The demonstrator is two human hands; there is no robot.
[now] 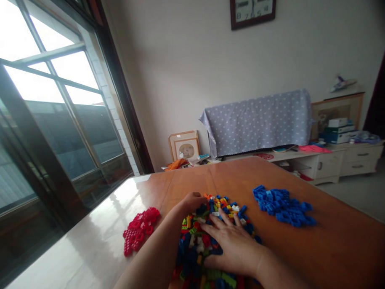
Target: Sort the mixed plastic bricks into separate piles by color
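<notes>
A mixed heap of small coloured building bricks [223, 206] lies on the wooden table [334, 250] in front of me. My right hand [231, 243] lies flat on top of the heap, fingers stretched out and apart. My left hand [192, 202] rests at the heap's far left edge with its fingers curled down into the bricks; what they grip, if anything, is hidden. A separate pile of red bricks [140, 228] sits to the left, a separate pile of blue bricks [283, 205] to the right.
Large windows [54, 114] run along the left of the table. Behind the table stand a low white cabinet [330, 164], a thing under dotted grey cloth [259, 121], framed pictures [184, 146] on the floor and a wall clock [252, 9].
</notes>
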